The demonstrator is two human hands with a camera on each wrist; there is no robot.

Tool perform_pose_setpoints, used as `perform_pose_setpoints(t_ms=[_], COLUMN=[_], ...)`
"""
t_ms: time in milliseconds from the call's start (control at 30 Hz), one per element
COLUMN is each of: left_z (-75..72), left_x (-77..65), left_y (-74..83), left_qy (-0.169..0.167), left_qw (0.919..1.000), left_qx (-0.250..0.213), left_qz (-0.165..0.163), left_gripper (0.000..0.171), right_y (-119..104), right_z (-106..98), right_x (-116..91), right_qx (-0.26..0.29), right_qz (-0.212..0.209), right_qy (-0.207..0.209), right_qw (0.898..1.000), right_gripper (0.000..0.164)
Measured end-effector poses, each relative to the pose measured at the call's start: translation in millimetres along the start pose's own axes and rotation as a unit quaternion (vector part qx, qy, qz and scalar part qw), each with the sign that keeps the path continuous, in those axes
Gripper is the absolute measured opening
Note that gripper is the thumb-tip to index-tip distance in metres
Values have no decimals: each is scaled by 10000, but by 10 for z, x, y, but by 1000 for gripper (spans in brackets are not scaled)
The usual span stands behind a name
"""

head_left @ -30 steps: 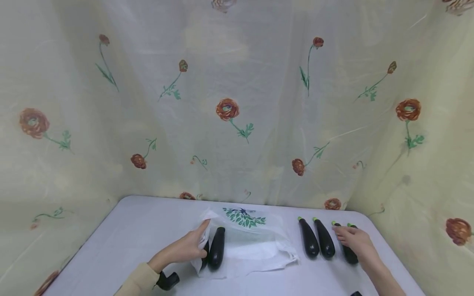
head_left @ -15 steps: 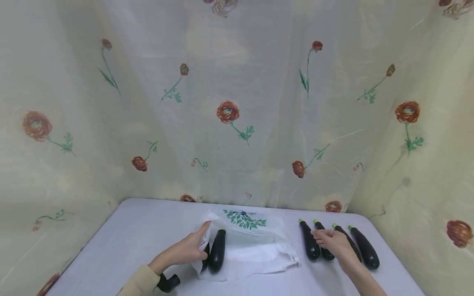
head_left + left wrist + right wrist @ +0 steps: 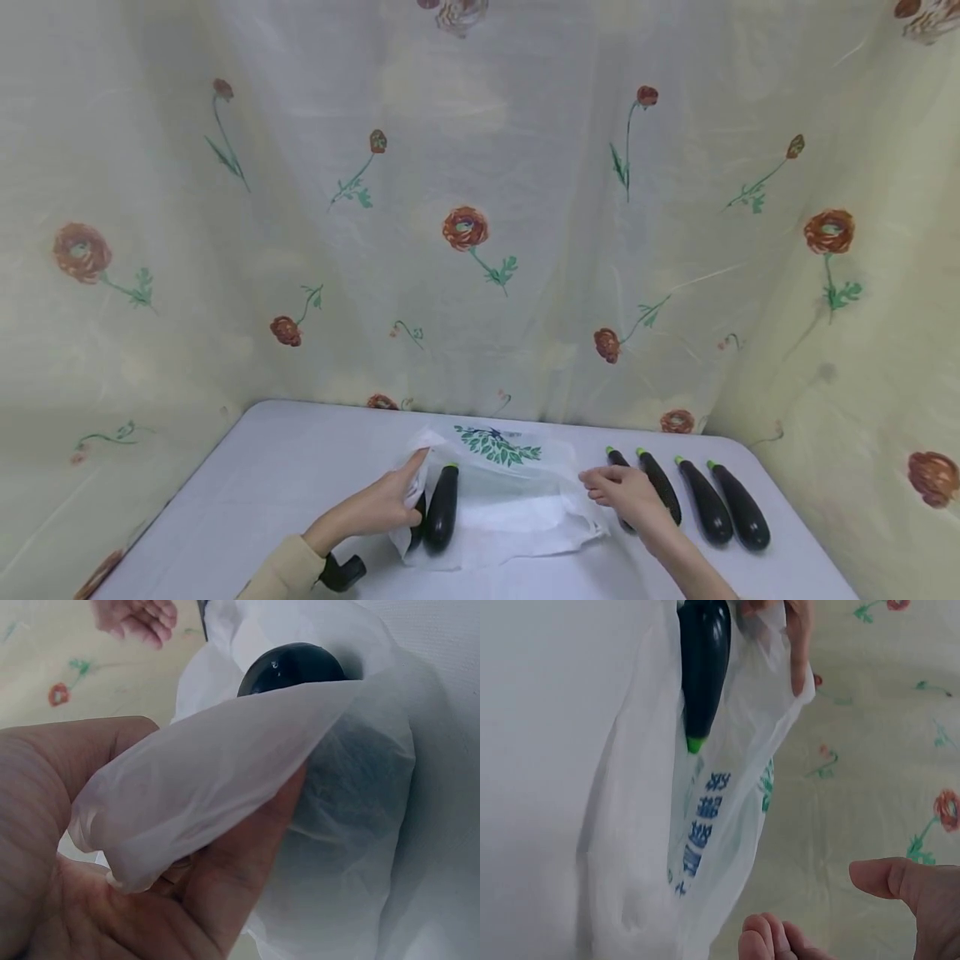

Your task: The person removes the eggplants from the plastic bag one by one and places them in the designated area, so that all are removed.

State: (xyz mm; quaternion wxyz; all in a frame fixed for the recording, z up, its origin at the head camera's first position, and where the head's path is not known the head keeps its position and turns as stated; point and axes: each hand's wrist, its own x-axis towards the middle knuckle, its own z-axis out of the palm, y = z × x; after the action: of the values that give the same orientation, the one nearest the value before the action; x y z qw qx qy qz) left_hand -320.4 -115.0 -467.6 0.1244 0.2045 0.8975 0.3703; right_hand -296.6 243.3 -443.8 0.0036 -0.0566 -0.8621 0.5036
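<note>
A white plastic bag (image 3: pixel 517 510) with a green tree print lies on the table, its mouth toward me. My left hand (image 3: pixel 378 502) pinches the bag's left edge; in the left wrist view the thin film (image 3: pixel 210 769) passes between thumb and fingers. Inside lies a dark eggplant (image 3: pixel 442 510), and part of a second eggplant (image 3: pixel 417 518) shows beside my left fingers. My right hand (image 3: pixel 628 497) is beside the bag's right edge, holding nothing. In the right wrist view its thumb (image 3: pixel 885 877) and fingers (image 3: pixel 759 937) stand apart. It partly covers the leftmost eggplant (image 3: pixel 617 457) outside the bag.
Farther right, more eggplants lie side by side: one eggplant (image 3: pixel 660 483), another eggplant (image 3: pixel 705 504) and the rightmost eggplant (image 3: pixel 741 510). A black piece (image 3: pixel 341 573) shows under my left wrist. A flowered curtain (image 3: pixel 480 350) stands behind the white table (image 3: pixel 315 450).
My right hand has moved left from over the eggplants at the right, across the row, to the bag's right edge. The left hand stays on the bag.
</note>
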Motion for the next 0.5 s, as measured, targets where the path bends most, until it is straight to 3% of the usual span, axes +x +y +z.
perform_pose_setpoints(t_ms=[300,500], left_z=[-5,-13], left_x=[5,-9], left_y=[2,-1], left_qy=[-3,-2], left_qw=[10000,9999], left_qx=[19,-26], left_qz=[81,131], left_gripper=[97,97], right_y=[-168,-243], right_z=[296,549], right_x=[-41,-93], right_qx=[-54,-53], right_qz=[65,-207], right_qy=[-226,-494], right_qw=[9997,9986], right_gripper=[39,32])
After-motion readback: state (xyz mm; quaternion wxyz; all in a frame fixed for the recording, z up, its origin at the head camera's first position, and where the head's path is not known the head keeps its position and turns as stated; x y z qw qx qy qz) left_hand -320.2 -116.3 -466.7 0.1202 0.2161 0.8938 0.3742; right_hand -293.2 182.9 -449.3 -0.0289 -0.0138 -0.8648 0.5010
